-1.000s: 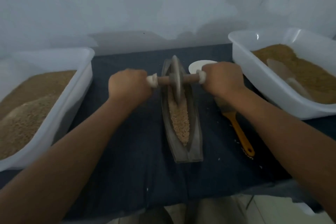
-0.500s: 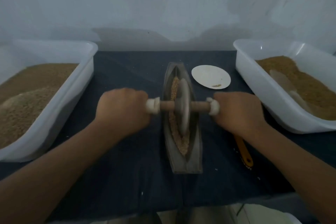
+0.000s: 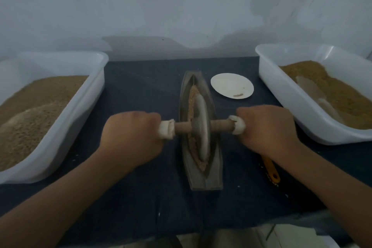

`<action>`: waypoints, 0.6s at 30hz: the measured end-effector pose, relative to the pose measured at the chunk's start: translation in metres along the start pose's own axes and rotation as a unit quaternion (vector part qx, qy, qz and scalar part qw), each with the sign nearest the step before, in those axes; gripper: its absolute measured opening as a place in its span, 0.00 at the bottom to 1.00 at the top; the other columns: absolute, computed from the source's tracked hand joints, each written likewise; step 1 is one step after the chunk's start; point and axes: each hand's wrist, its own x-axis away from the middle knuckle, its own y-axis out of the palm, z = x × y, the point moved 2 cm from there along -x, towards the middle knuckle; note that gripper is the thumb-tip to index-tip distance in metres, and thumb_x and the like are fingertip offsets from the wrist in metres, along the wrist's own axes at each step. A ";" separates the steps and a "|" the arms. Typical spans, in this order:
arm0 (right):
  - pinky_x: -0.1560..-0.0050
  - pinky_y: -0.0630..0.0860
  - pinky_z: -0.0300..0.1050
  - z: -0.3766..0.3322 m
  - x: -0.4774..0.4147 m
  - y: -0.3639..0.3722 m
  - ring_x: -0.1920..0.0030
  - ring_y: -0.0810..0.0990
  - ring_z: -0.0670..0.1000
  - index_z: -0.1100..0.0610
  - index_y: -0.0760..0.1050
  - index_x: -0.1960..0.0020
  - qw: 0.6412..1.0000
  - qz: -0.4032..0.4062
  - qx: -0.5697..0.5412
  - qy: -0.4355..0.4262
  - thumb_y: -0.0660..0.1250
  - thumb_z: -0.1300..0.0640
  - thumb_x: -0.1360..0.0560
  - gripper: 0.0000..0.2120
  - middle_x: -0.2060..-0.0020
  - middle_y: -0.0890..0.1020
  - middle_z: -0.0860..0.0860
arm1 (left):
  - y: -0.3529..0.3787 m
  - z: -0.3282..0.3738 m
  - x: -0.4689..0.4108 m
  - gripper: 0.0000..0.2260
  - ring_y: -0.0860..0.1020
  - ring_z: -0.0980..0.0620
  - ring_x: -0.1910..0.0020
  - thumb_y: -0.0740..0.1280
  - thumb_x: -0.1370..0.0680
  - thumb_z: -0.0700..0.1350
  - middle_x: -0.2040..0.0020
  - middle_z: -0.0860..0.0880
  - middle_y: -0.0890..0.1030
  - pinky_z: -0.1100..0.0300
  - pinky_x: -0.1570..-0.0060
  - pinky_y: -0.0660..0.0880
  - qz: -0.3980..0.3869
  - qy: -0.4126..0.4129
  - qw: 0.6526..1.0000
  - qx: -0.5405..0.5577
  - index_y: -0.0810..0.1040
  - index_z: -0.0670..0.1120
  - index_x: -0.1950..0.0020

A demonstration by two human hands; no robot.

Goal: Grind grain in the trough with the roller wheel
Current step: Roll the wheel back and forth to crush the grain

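A narrow boat-shaped grey trough lies lengthwise on the dark table. Tan grain fills its groove. The grey roller wheel stands on edge in the groove, around the trough's middle, on a wooden axle with white-wrapped ends. My left hand grips the left end of the axle. My right hand grips the right end. Both fists hide the handle tips.
A white tub of tan grain sits at the left. Another white tub at the right holds browner meal and a scoop. A small white plate lies behind my right hand. An orange handle pokes out under my right wrist.
Both hands pulled the roller wheel toward me, from the trough's far end to about its middle. Grain at the far end is now uncovered, and so is the plate.
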 end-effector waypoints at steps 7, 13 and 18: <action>0.74 0.65 0.41 0.008 -0.077 0.026 0.75 0.66 0.45 0.46 0.61 0.68 0.997 -0.006 0.041 0.058 0.69 0.52 0.24 0.20 0.75 0.67 0.44 | 0.041 -0.012 -0.092 0.16 0.79 0.44 0.64 0.66 0.26 0.60 0.64 0.52 0.77 0.56 0.63 0.69 -0.061 -0.099 0.993 0.011 0.67 0.52 0.66; 0.71 0.65 0.45 0.008 -0.076 0.014 0.72 0.72 0.50 0.49 0.65 0.68 0.995 -0.061 0.045 0.071 0.69 0.54 0.25 0.17 0.74 0.67 0.45 | 0.034 -0.009 -0.073 0.16 0.79 0.45 0.63 0.64 0.26 0.60 0.65 0.53 0.77 0.56 0.63 0.71 -0.103 -0.105 0.988 0.040 0.69 0.52 0.66; 0.78 0.57 0.39 -0.002 -0.007 0.001 0.77 0.54 0.41 0.44 0.52 0.68 0.997 -0.021 0.046 0.053 0.62 0.43 0.33 0.18 0.76 0.57 0.41 | 0.010 -0.001 0.000 0.15 0.64 0.50 0.79 0.61 0.31 0.62 0.75 0.56 0.63 0.65 0.73 0.54 0.027 -0.003 0.999 0.018 0.61 0.55 0.69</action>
